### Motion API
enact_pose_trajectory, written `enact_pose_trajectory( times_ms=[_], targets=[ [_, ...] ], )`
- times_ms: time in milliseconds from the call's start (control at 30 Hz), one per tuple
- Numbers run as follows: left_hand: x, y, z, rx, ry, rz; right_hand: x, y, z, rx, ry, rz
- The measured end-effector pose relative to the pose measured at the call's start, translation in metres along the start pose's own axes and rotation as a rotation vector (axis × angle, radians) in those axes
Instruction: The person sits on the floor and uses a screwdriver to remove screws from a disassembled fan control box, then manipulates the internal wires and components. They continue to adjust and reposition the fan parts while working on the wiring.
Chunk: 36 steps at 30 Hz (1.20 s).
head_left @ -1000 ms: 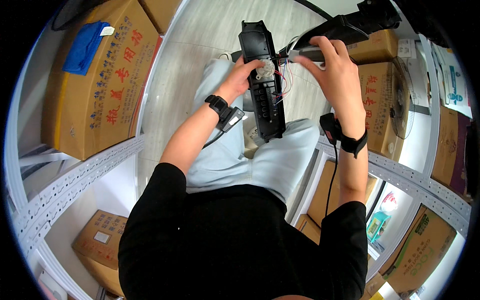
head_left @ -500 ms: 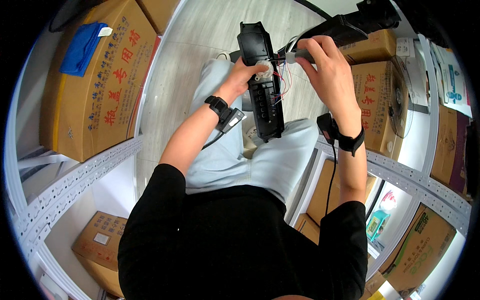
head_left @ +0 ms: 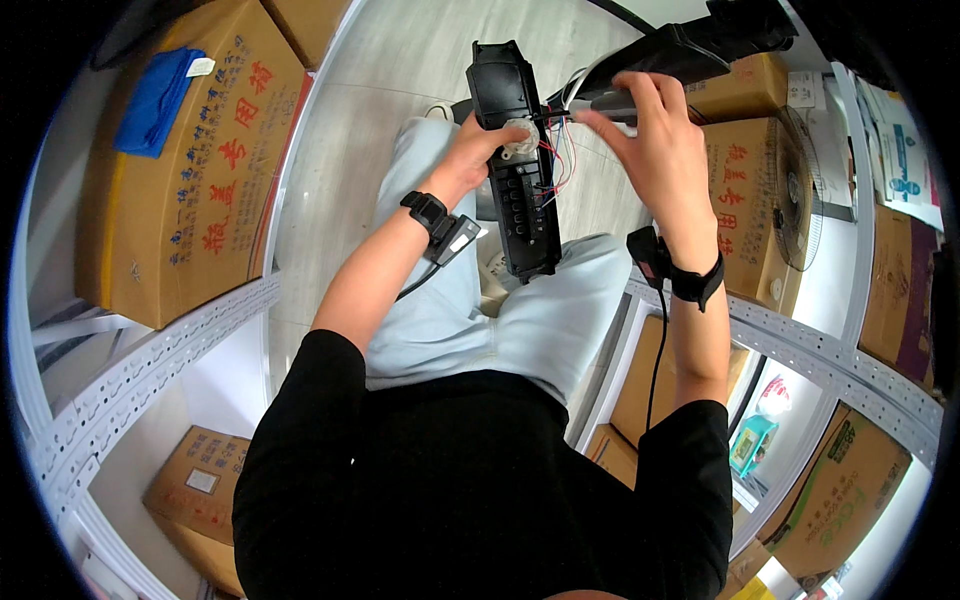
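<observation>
Clasping a long black, red-wired casing, left fingers curl closed; right fingers pinch a grey tool.

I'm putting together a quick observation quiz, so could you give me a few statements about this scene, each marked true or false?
1. The left hand holds the long black housing. True.
2. The right hand is empty. False: it holds a tool with a grayish handle.
3. Red wires show along the housing's right side. True.
4. The blue cloth lies on the floor. False: the blue cloth lies on a large cardboard box at the left.
5. Both wrists are bare. False: each has a black band.
</observation>
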<state>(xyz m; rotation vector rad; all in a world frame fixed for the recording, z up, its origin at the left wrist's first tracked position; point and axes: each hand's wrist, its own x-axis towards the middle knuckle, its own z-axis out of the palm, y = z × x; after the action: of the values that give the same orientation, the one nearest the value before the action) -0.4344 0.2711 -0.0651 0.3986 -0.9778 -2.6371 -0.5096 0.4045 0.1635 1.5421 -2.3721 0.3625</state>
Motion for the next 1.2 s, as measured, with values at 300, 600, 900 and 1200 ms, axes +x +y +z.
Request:
enact_pose_trajectory(
  times_ms=[300, 600, 900, 1200],
  targets=[
    [0.000, -0.002, -0.002, -0.006, 0.034, -0.001, -0.002, -0.004, -0.008, 0.112, -0.040, -0.027],
    [-0.001, 0.002, 0.000, -0.047, 0.024, -0.029, -0.003, -0.004, -0.011, 0.132, -0.072, -0.024],
    [-0.001, 0.003, 0.002, -0.049, 0.037, -0.041, -0.003, -0.007, -0.010, 0.132, -0.038, 0.022],
    [-0.001, 0.002, 0.002, -0.046, 0.020, -0.050, -0.006, -0.008, -0.005, 0.250, 0.067, 0.027]
  ],
)
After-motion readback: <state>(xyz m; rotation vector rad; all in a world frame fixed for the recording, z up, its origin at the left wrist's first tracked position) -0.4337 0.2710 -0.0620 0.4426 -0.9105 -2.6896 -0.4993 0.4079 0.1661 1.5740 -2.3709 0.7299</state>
